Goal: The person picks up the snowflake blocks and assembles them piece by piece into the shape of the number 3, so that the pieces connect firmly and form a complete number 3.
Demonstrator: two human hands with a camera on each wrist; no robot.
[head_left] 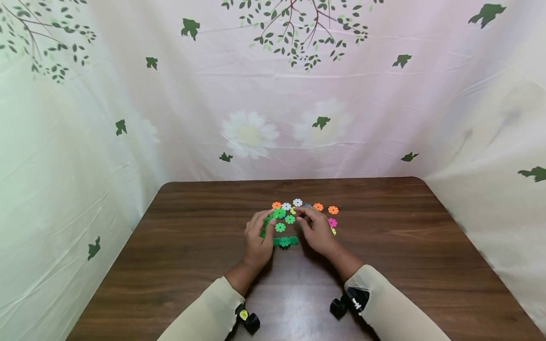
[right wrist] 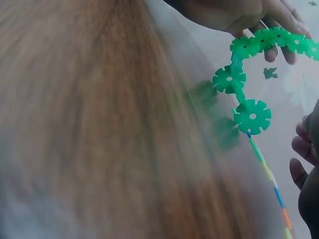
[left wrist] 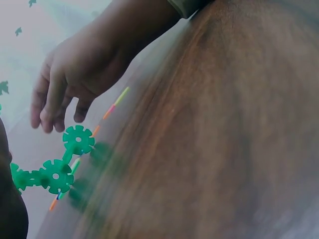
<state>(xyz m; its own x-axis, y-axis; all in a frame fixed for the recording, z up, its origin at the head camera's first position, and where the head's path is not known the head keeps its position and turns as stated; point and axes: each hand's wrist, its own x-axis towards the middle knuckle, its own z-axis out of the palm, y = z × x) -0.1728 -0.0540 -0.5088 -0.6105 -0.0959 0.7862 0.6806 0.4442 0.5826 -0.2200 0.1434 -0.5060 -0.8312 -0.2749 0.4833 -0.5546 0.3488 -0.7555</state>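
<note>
In the head view, my left hand [head_left: 259,241] holds a curved chain of green interlocking discs [head_left: 279,213], with notched, flower-like edges. The right wrist view shows the fingers of my left hand [right wrist: 239,15] along the chain [right wrist: 251,117], part of which stands above the tabletop. My right hand [head_left: 317,232] is near the chain's far end, its fingers loosely bent. Seen from the left wrist, my right hand [left wrist: 89,64] hangs over a green disc [left wrist: 79,140] with nothing visible between its fingers. Two loose green discs, including one green disc [head_left: 280,227], lie between the hands.
Loose discs lie on the brown table [head_left: 204,213] beyond the hands: an orange disc [head_left: 333,210], a white disc [head_left: 297,202], a pink disc [head_left: 332,222] and several others. A patterned cloth [head_left: 273,94] hangs behind the table and along its sides.
</note>
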